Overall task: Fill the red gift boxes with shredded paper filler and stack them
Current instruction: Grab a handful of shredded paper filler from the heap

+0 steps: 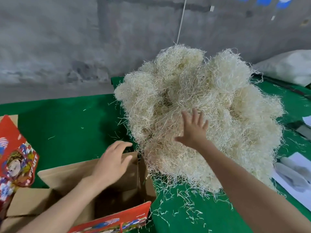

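A big mound of pale shredded paper filler [210, 101] sits on the green table, right of centre. My right hand [193, 130] is spread open with its fingers against the front of the mound, holding nothing. An open red gift box [117, 217] with a brown cardboard inside stands at the bottom centre; no filler is visible inside it. My left hand [112, 160] rests on the box's far flap, fingers loosely curled over its edge. Another red printed flap [15, 155] shows at the left edge.
The green table [67, 125] has loose filler strands scattered near the box and the mound. White sheets and a plastic bag [292, 177] lie at the right edge. A white sack [289, 68] lies at the back right. A grey concrete wall stands behind.
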